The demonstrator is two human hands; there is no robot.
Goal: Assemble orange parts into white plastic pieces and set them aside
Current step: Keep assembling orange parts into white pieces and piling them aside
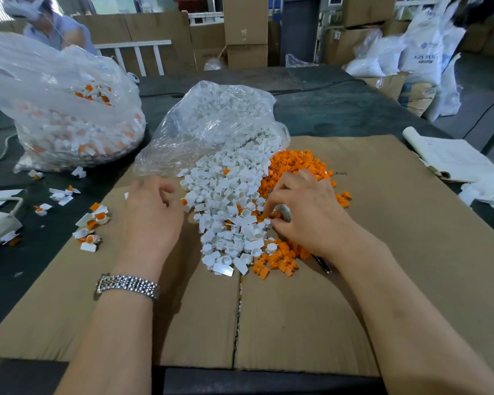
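head view: the right hand [303, 212] pinches into the orange parts [294, 163], nearest them. the white plastic pieces [226, 201] lie between both hands. the left hand [151, 212] hovers loosely curled, empty, beside that pile's left edge.

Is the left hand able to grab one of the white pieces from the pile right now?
Probably yes. The left hand hovers over the cardboard right beside the white pile, and nothing lies between them. The right hand is busy at the pile's far side, by the orange parts.
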